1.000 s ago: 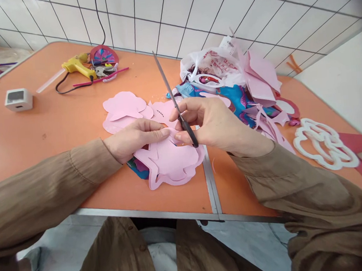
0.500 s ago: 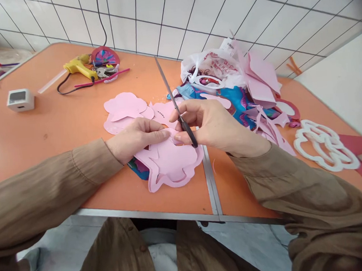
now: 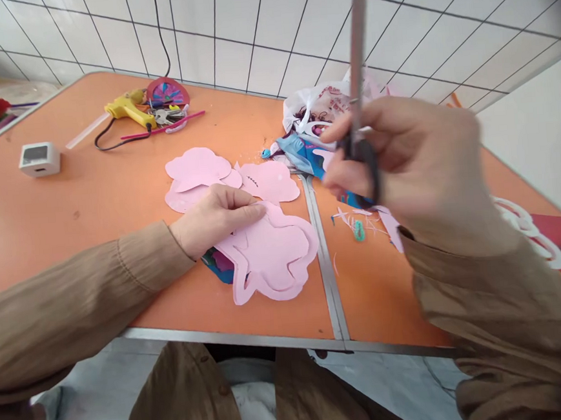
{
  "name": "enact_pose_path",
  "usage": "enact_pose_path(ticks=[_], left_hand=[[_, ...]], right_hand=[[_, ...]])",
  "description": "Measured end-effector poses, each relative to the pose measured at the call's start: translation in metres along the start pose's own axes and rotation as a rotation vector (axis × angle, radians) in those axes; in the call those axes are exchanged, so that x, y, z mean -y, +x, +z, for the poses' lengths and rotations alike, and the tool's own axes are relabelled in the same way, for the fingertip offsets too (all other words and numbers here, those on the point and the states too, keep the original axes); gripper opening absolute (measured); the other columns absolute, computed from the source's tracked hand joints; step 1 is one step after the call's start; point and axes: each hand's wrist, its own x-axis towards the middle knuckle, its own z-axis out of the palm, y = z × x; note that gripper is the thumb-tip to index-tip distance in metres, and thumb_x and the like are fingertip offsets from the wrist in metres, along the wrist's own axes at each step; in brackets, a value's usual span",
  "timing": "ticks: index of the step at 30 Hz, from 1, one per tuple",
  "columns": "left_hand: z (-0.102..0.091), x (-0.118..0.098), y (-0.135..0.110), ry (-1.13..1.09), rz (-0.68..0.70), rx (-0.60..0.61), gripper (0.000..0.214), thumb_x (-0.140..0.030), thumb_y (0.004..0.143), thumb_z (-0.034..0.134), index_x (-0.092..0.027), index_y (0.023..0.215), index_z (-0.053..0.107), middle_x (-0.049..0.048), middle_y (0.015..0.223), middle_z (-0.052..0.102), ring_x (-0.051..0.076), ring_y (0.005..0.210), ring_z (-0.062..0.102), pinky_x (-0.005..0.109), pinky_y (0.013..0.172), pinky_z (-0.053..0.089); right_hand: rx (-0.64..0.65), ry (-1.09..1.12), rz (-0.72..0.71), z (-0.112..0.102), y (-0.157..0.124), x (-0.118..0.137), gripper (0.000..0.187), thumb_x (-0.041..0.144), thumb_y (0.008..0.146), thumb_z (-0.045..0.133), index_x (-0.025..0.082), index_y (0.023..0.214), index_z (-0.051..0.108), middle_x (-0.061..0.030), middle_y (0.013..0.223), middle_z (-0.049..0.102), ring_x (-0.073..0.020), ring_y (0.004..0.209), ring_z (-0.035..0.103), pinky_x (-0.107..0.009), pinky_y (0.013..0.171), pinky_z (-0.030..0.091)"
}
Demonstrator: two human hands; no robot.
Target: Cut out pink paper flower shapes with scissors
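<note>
My left hand (image 3: 216, 218) lies with its fingers flat on a pink foam cut-out (image 3: 274, 252) near the front edge of the orange table (image 3: 66, 207), pressing its upper left part down. My right hand (image 3: 412, 161) is raised above the table to the right, blurred by motion, and is closed round the black handles of a pair of scissors (image 3: 358, 74) whose blades point straight up. More pink foam shapes (image 3: 200, 171) lie just behind the left hand. A colourful piece shows under the cut-out.
A yellow glue gun (image 3: 127, 110), keys and a pink stick lie at the back left. A small white box (image 3: 38, 159) stands at the left. A white plastic bag (image 3: 321, 106) with foam scraps sits behind my right hand; a white foam outline (image 3: 529, 229) lies at the right.
My right hand has lifted away from the cut-out, up and to the right, swinging the scissors upright. My left hand now rests flat on the pink foam.
</note>
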Motion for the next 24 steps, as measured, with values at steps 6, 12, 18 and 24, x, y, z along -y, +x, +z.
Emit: enact_pose_path(ticks=[6,12,18,24], left_hand=[[0.0,0.001,0.0,-0.024,0.006,-0.061,0.032,-0.035,0.079,0.063,-0.014,0.056,0.053,-0.0014,0.052,0.049,0.007,0.045,0.04,0.021,0.041,0.027],[0.003,0.003,0.001,-0.082,-0.002,-0.09,0.034,-0.034,0.077,0.065,-0.016,0.053,0.047,-0.0034,0.05,0.044,0.005,0.043,0.037,0.021,0.041,0.025],[0.002,0.004,0.003,-0.123,0.022,-0.133,0.034,-0.033,0.076,0.065,-0.015,0.053,0.048,-0.0037,0.05,0.044,0.005,0.044,0.037,0.02,0.042,0.025],[0.003,0.004,0.002,-0.162,0.034,-0.144,0.034,-0.03,0.075,0.066,-0.015,0.051,0.047,-0.0055,0.048,0.04,0.003,0.043,0.033,0.019,0.04,0.023]], right_hand=[[0.465,0.452,0.38,-0.015,-0.043,-0.006,0.037,0.06,0.078,0.071,0.025,0.087,0.068,-0.0026,0.056,0.064,-0.0132,0.044,0.055,-0.027,0.044,0.043],[0.574,0.576,0.573,-0.006,-0.067,-0.044,0.043,0.06,0.078,0.067,0.019,0.091,0.062,-0.0028,0.054,0.063,-0.0142,0.041,0.051,-0.026,0.038,0.037],[0.65,0.593,0.611,-0.007,-0.069,-0.046,0.047,0.06,0.079,0.068,0.015,0.094,0.062,-0.0009,0.054,0.062,-0.0099,0.041,0.05,-0.021,0.041,0.041],[0.662,0.643,0.658,-0.006,-0.071,-0.048,0.046,0.057,0.079,0.07,0.015,0.096,0.062,-0.0009,0.055,0.062,-0.0092,0.042,0.05,-0.019,0.041,0.041]])
